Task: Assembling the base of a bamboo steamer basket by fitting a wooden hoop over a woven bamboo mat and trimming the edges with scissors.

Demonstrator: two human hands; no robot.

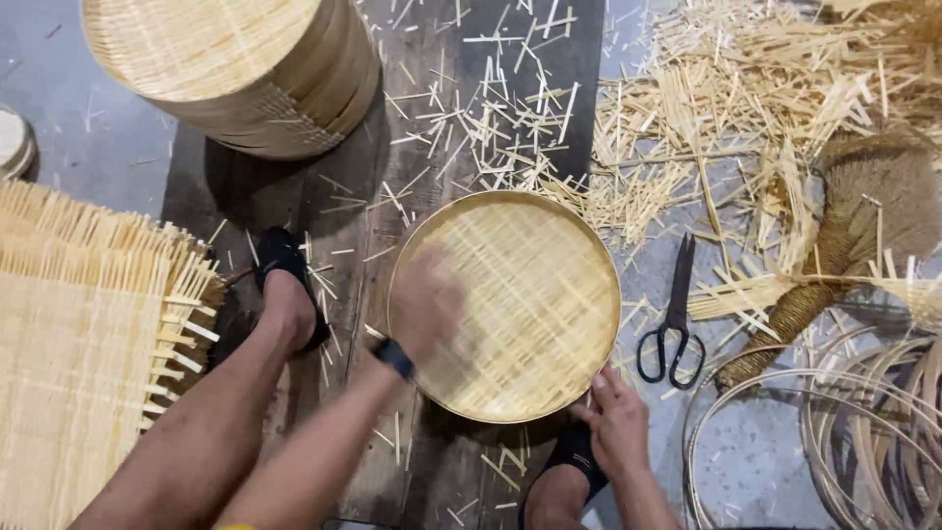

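Observation:
A round woven bamboo tray with a pale rim lies flat on a dark wooden board in the middle. My left hand, blurred with motion and wearing a dark wristband, hovers flat over the tray's left part. Whether it touches the weave I cannot tell. My right hand presses on the tray's near right rim, fingers curled on the edge.
A stack of finished round trays stands at the far left. Woven bamboo mats lie at left. Black scissors, a straw brush and bamboo hoops lie right. Bamboo offcuts litter the floor. My sandalled feet flank the tray.

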